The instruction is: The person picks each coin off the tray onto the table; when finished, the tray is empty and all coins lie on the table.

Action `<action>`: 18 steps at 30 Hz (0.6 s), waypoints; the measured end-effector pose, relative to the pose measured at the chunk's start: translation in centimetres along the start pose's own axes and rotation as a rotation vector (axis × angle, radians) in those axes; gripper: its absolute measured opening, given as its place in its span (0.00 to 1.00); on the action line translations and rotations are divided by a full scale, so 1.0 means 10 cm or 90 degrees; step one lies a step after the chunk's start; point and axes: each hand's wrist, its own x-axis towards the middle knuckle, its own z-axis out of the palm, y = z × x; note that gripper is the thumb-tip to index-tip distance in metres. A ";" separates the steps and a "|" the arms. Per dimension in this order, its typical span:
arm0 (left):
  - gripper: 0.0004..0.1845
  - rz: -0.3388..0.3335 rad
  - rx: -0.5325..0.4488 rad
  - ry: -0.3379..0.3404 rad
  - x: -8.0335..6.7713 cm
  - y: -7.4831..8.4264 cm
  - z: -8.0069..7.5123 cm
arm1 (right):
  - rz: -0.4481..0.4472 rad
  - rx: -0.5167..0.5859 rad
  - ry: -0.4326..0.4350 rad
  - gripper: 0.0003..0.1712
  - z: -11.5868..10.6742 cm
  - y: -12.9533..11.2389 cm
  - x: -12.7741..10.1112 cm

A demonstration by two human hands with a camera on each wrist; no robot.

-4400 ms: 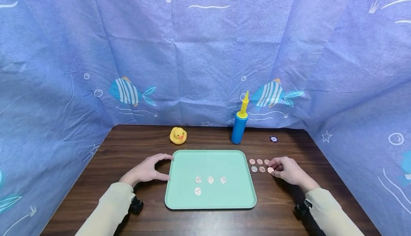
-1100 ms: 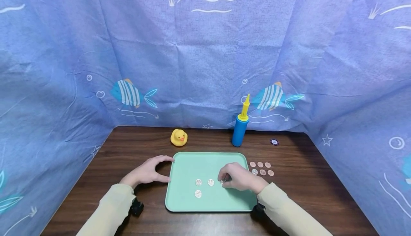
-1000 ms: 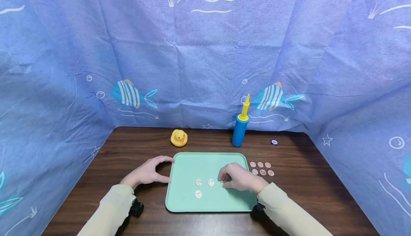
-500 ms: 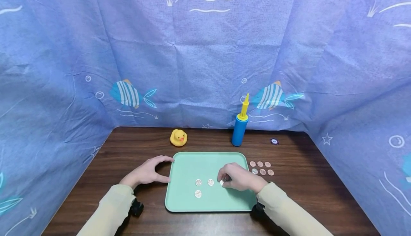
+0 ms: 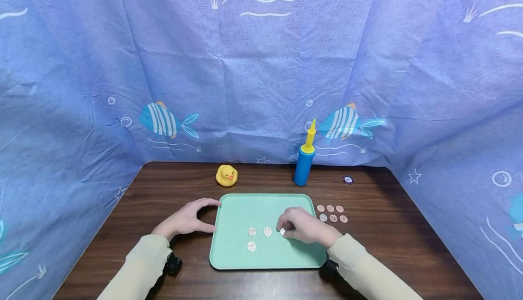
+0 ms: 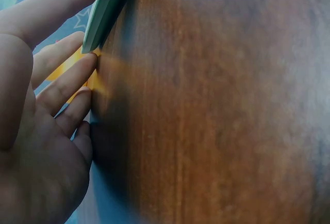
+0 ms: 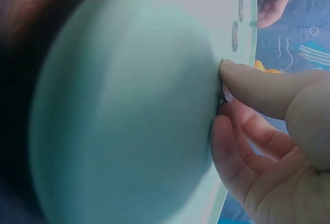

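Over the right half of the green tray (image 5: 237, 208), my right hand (image 5: 304, 225) pinches a silvery coin (image 5: 283, 231) between thumb and fingers. In the right wrist view this coin (image 7: 227, 93) is tilted at the tray surface, partly hidden by the thumb. Two silvery coins, one (image 5: 267, 232) and another (image 5: 252, 232), lie to its left in a row, with a third coin (image 5: 251, 246) below. My left hand (image 5: 185, 218) rests at the tray's left rim, thumb and fingers spread apart. In the left wrist view the left hand (image 6: 51, 110) touches the tray edge (image 6: 103, 17).
Right of the tray lie several copper-coloured coins (image 5: 333, 218) and one silvery coin (image 5: 323, 217), in two rows. At the back stand a yellow rubber duck (image 5: 226, 175) and a blue hand pump (image 5: 303, 167). A dark poker chip (image 5: 348, 179) lies back right.
My right hand has moved from the copper-coloured coins onto the tray, to the rightmost silvery coin. That coin has since tipped up between the fingers. My left hand has stayed at the rim.
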 end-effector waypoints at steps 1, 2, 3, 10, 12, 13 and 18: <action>0.40 0.002 -0.001 0.000 0.00 0.00 0.00 | 0.001 0.002 0.002 0.09 0.00 0.00 0.00; 0.40 0.005 -0.001 0.000 0.00 0.00 0.00 | 0.003 0.003 0.003 0.09 0.00 0.01 -0.01; 0.40 0.007 0.001 0.000 0.00 0.00 -0.01 | 0.005 0.003 0.004 0.09 0.00 0.02 -0.01; 0.39 0.011 0.008 -0.001 0.00 0.02 -0.02 | -0.016 0.006 0.032 0.10 -0.03 0.06 -0.06; 0.39 0.012 0.009 -0.001 0.00 0.02 -0.01 | -0.020 0.010 0.037 0.11 -0.03 0.07 -0.08; 0.39 0.013 0.008 -0.002 0.00 0.02 -0.01 | -0.018 0.011 0.038 0.11 -0.03 0.08 -0.08; 0.39 0.015 0.007 -0.002 0.00 0.01 -0.01 | 0.007 0.048 0.034 0.10 -0.04 0.11 -0.13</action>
